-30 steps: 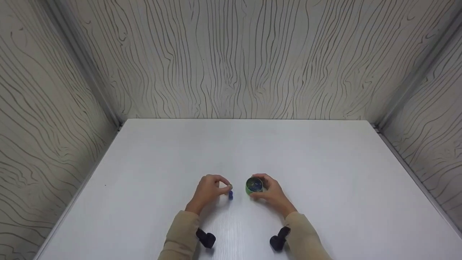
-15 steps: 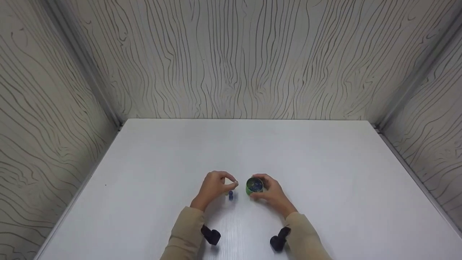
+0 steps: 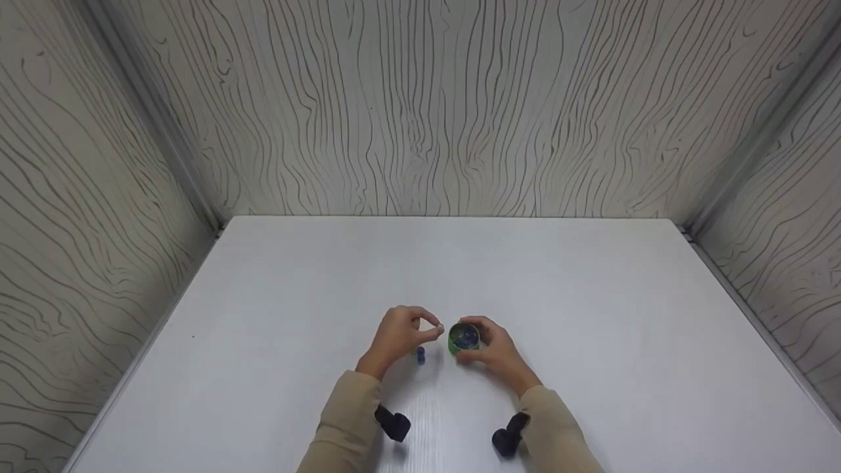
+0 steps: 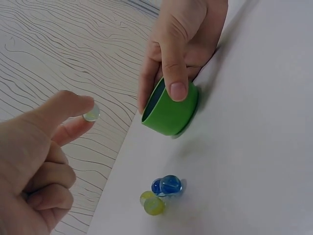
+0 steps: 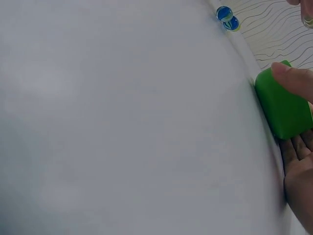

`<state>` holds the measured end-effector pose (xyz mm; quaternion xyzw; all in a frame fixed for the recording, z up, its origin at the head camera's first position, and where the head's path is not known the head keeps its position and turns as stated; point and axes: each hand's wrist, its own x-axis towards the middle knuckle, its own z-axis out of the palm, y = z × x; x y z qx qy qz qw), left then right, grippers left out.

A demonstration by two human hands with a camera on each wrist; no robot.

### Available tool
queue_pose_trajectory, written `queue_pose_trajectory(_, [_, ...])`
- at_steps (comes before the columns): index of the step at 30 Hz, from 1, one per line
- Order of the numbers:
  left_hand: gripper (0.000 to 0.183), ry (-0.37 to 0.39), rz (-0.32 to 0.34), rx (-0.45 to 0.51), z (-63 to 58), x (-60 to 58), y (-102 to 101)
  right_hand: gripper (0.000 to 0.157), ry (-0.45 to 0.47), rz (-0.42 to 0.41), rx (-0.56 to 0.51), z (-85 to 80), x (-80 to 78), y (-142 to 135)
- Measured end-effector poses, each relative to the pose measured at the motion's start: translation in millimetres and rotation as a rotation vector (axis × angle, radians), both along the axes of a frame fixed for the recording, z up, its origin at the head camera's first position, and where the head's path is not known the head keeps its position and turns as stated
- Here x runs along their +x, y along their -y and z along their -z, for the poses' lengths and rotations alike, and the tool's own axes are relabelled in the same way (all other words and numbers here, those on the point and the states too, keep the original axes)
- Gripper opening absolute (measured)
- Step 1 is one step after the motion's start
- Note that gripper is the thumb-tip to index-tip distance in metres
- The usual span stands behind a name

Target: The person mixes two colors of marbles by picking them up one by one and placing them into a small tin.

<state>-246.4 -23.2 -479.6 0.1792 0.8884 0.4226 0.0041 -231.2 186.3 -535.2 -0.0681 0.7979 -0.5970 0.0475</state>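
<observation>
Between thumb and forefinger, my left hand [image 3: 401,334] pinches a clear, pale marble [image 4: 92,113], raised above the table just left of a small green cup [image 4: 172,113]. My right hand [image 3: 494,348] grips that cup from its right side, thumb on the near wall, as it stands on the table. Blue and greenish marbles [image 3: 465,337] show inside the cup in the head view. Below the left hand, blue marbles [image 4: 170,185] and yellow-green marbles [image 4: 154,205] lie close together on the table.
The white table [image 3: 295,282] spreads around both hands. Wood-grain panels [image 3: 420,105] rise behind it and on both sides. A small black camera [image 3: 394,426] is worn on the left wrist, another black camera [image 3: 508,440] on the right.
My left hand has moved right and slightly away from me with the pinched marble, from beside the loose marbles to near the cup's rim. The right hand and cup have stayed put.
</observation>
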Motion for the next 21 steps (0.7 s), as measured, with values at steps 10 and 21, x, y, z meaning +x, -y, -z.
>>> queue_pose_trajectory(10, [0.018,-0.010,0.018,-0.012,-3.3,-1.4,-6,0.064,0.004,0.006,-0.001,1.8,-2.1,0])
queue_pose_trajectory(21, [0.018,-0.022,0.050,-0.020,-5.8,-1.8,-13,0.063,-0.010,0.000,0.026,-0.7,-0.5,0])
